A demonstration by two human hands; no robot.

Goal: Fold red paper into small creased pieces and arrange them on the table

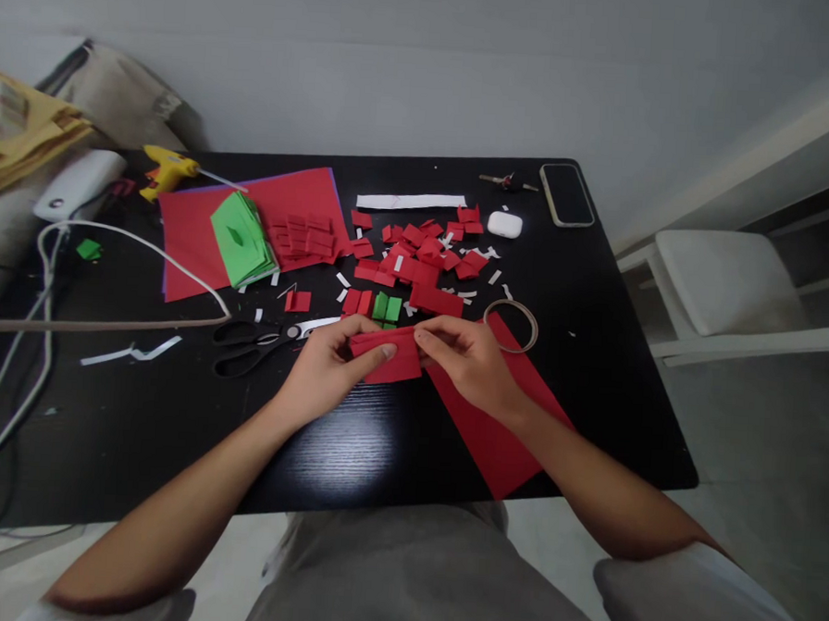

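Above the glossy black table (611,404), a small rectangular sheet of red paper (396,367) is pinched, fingers closed, by the left hand (328,362) at its left end and the right hand (471,360) at its upper right corner. A fold seems to be formed, with even crease pressure called for; its long axis is held left-to-right, loose edge facing the body.
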